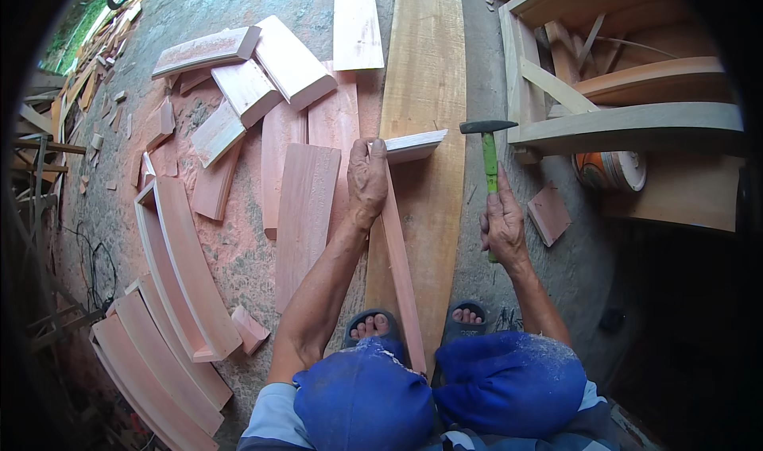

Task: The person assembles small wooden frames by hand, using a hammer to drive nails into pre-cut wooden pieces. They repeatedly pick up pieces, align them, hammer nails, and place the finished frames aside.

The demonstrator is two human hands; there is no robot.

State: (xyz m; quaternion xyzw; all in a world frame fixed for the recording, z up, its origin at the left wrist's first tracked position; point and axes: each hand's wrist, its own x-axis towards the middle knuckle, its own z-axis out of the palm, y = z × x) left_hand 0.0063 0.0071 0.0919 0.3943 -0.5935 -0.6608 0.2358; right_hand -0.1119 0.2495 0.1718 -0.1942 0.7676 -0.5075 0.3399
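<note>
Hands apart, the left hand (368, 174) pinching a strip (401, 272) against a short board (420, 144) above the plank (425, 46), the right hand (505, 227) gripping a hammer (490, 165), the person has curved frames (191, 264) seemingly assembled, this joint apparently unfinished, and boards (306, 220) lying loose.

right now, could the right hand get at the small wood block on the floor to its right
Probably yes: the small wood block lies close beside the right hand, with nothing visible between them, though that hand grips the hammer and would likely need freeing first.
</note>
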